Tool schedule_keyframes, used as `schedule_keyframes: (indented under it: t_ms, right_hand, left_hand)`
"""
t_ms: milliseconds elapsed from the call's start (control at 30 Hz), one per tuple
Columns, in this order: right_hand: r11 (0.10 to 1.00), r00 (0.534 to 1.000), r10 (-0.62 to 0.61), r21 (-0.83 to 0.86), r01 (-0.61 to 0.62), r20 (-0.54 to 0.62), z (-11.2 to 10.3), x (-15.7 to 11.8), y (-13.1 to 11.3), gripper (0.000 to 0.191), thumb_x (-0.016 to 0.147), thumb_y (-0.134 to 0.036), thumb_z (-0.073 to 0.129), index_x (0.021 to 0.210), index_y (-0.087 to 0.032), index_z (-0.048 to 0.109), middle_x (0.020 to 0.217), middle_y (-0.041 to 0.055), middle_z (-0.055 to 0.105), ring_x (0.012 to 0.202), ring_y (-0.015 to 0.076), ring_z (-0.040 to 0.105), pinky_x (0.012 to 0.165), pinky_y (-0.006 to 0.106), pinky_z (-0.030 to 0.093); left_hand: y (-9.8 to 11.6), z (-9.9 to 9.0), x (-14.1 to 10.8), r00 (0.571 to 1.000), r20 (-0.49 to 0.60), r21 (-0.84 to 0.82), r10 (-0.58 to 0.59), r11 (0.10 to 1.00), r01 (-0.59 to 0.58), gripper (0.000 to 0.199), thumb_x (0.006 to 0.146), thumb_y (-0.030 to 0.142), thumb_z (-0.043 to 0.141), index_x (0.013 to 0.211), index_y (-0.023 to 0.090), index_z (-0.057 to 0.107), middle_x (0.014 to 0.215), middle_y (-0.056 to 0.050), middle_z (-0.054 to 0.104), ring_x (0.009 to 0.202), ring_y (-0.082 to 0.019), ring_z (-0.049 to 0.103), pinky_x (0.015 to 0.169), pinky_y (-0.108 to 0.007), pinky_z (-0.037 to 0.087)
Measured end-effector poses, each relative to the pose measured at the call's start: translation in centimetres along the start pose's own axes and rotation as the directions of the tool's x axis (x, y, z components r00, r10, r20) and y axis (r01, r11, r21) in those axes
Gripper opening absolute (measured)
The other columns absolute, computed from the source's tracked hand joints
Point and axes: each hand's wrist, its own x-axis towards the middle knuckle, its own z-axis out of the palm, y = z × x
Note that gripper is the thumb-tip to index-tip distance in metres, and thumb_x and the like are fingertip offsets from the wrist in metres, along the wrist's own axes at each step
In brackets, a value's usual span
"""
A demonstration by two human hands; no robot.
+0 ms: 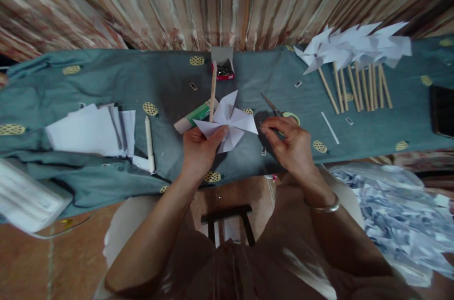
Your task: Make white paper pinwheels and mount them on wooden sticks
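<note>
A white paper pinwheel (230, 122) is pinched in my left hand (200, 151), the thumb pressing at its centre. A thin wooden stick (213, 92) reaches away from behind its blades; whether the two are joined is hidden. My right hand (289, 141) hovers just right of the pinwheel, thumb and fingertips pressed together; anything between them is too small to name. Scissors (275, 105) lie partly beneath that hand. Behind the pinwheel rests a green and pale tube-shaped object (193, 118). An open red box (224, 70) of small metal pieces stands beyond it.
Several finished pinwheels (358, 49) on sticks lie at the back right. Stacked white paper (88, 129) and a white craft knife (149, 144) are at left. A paper strip (329, 128) lies right. A bag of paper scraps (397, 219) sits below the table (170, 82).
</note>
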Motion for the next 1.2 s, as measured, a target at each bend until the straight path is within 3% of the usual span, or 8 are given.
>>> schedule_keyframes:
  t_ms: [67,133,233,367,667,767,900,1200]
  right_hand:
    - [0.987,0.993,0.081,0.145,-0.068,-0.085,-1.1,0.0,-1.1,0.007,0.087,-0.024,0.065,0.084,-0.026,0.070,0.085,-0.0004,0.073,0.083,0.0193,0.067,0.081,0.039,0.054]
    - [0.972,0.992,0.094,0.224,-0.073,-0.084,-1.8,-0.2,-2.5,0.005,0.086,-0.024,0.067,0.084,-0.027,0.071,0.085,-0.0009,0.074,0.081,0.0180,0.068,0.080,0.037,0.054]
    - [0.979,1.000,-0.015,0.203,0.010,0.023,-1.7,-0.5,-4.3,0.008,0.088,-0.021,0.065,0.085,-0.026,0.071,0.084,-0.0011,0.074,0.080,0.0173,0.067,0.079,0.036,0.055]
    - [0.980,0.991,-0.124,0.160,0.114,0.053,-0.9,-0.8,-5.4,0.011,0.090,-0.015,0.061,0.090,-0.023,0.069,0.088,-0.0001,0.075,0.082,0.0163,0.068,0.079,0.034,0.055]
    - [0.976,0.982,-0.184,0.124,0.177,0.044,-1.3,-1.1,-6.1,0.018,0.091,-0.011,0.058,0.097,-0.025,0.069,0.090,0.0010,0.074,0.085,0.0180,0.068,0.082,0.037,0.056]
    - [0.980,0.984,-0.178,0.093,0.177,0.002,-1.0,-1.3,-5.9,0.018,0.088,-0.013,0.062,0.095,-0.027,0.070,0.111,0.0026,0.071,0.104,0.0228,0.066,0.094,0.045,0.053]
    - [0.981,0.990,-0.133,0.136,0.137,-0.036,-0.3,-1.1,-5.3,0.014,0.087,-0.017,0.064,0.089,-0.028,0.072,0.143,0.0000,0.054,0.139,0.0288,0.045,0.113,0.053,0.040]
    - [0.958,0.999,-0.010,0.286,-0.005,0.052,-0.1,-0.7,-4.6,0.014,0.087,-0.019,0.065,0.086,-0.030,0.073,0.150,-0.0078,0.048,0.150,0.0303,0.028,0.123,0.058,0.023]
  left_hand:
    - [-0.4,0.1,-0.1,1.000,0.015,-0.017,0.005,1.000,-0.005,0.024,0.064,0.026,0.078,0.052,0.019,0.060,0.048,0.003,0.056,0.046,-0.010,0.047,0.045,-0.022,0.037]
    - [-0.7,0.4,-0.2,1.000,0.030,-0.033,0.001,0.999,0.000,0.017,0.064,0.026,0.079,0.057,0.019,0.066,0.054,0.002,0.062,0.048,-0.010,0.050,0.048,-0.023,0.041]
    - [-1.0,0.6,-0.4,0.999,0.047,-0.022,-0.021,1.000,0.022,0.012,0.064,0.027,0.078,0.062,0.018,0.071,0.060,-0.001,0.069,0.052,-0.012,0.054,0.052,-0.024,0.045]
    - [-0.8,0.8,-0.7,0.998,0.063,0.010,-0.020,1.000,0.019,0.010,0.064,0.027,0.077,0.061,0.018,0.072,0.060,0.000,0.069,0.052,-0.011,0.054,0.052,-0.023,0.045]
    - [-0.4,0.9,-0.9,0.997,0.071,0.030,-0.041,0.999,0.039,0.014,0.066,0.021,0.076,0.055,0.018,0.068,0.054,0.001,0.064,0.048,-0.011,0.051,0.047,-0.022,0.040]
    - [-0.3,0.9,-1.1,0.994,0.093,0.024,-0.058,0.998,0.056,0.015,0.066,0.025,0.077,0.057,0.017,0.068,0.056,0.001,0.065,0.050,-0.011,0.052,0.048,-0.022,0.041]
    - [-0.2,0.8,-1.5,0.986,0.145,-0.023,-0.087,0.996,0.092,0.015,0.066,0.029,0.078,0.062,0.016,0.071,0.062,0.000,0.068,0.053,-0.010,0.055,0.051,-0.022,0.043]
    - [-0.2,0.7,-1.8,0.977,0.193,-0.040,-0.087,0.994,0.097,0.015,0.066,0.028,0.079,0.060,0.017,0.070,0.059,0.001,0.066,0.053,-0.010,0.053,0.051,-0.022,0.042]
